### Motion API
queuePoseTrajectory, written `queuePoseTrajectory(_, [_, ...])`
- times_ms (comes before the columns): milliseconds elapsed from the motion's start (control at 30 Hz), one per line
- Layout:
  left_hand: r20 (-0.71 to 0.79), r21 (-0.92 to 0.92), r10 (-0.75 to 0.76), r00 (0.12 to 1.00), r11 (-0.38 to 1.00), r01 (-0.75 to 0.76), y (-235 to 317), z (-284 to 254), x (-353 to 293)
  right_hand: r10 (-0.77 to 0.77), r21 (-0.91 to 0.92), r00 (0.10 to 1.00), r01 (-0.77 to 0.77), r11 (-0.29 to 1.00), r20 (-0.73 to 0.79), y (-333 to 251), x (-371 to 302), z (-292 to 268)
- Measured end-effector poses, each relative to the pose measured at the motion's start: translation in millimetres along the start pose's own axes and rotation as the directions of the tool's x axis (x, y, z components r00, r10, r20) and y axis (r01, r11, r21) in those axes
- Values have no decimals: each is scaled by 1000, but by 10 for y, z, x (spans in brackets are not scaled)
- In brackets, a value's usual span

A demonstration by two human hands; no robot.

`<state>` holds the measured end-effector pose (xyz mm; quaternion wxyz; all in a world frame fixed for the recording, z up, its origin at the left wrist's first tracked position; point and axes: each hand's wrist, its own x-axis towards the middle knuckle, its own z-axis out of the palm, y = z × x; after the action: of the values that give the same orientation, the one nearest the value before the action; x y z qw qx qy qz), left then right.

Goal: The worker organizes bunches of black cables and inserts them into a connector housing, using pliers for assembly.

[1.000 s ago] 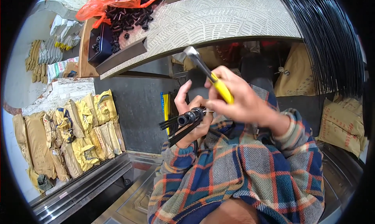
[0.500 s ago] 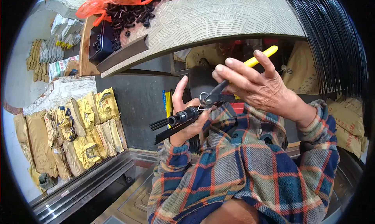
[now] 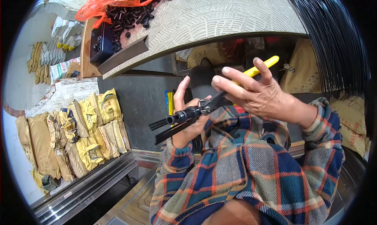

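Observation:
My left hand (image 3: pixel 198 125) is closed around a black ribbed tube (image 3: pixel 184 116) and a bundle of thin black rods (image 3: pixel 158 125), whose ends stick out to the left. Its thumb points up, away from the tube. In my right hand (image 3: pixel 264 94) is a pair of pliers with a yellow grip (image 3: pixel 271 61); one dark arm runs down to the jaws. The metal jaws (image 3: pixel 205 105) sit against the tube's inner end, where a bit of thin wire shows. My fingers hide part of the handles, and what the jaws grip is too small to tell.
A workbench with a pale patterned top (image 3: pixel 220 19) lies ahead. On its left are black plastic caps (image 3: pixel 131 19), an orange-red plastic bag (image 3: pixel 114 5) and a dark box (image 3: pixel 103 44). Long black rods (image 3: pixel 333 36) hang over the right end. Packed sacks (image 3: pixel 43 146) lie at left.
The pliers' jaws have come down close against the end of the tube, and the wire loop that stood above it no longer shows. Both hands stay nearly in place.

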<state>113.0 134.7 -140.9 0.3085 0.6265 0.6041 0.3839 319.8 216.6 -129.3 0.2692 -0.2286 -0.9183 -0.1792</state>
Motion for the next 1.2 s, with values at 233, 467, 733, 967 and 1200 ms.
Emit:
queuePoseTrajectory(233, [88,-456,14,996,890,28,133,32,77,-105,466,936,-69,882,337,113,-78,-229])
queuePoseTrajectory(467, [185,-624,430,884,746,-232,-141,135,44,-723,8,365,-895,-446,587,411,-88,-247])
queuePoseTrajectory(733, [132,-616,178,975,785,-60,-64,196,5,-67,641,827,-378,668,558,245,-159,-605])
queuePoseTrajectory(967, [192,-660,207,959,751,-30,-58,160,69,-205,736,761,-648,-198,615,507,-230,-502])
queuePoseTrajectory(1200, [103,-584,78,992,812,-3,-37,250,-15,-20,407,842,-240,882,539,288,-185,-512])
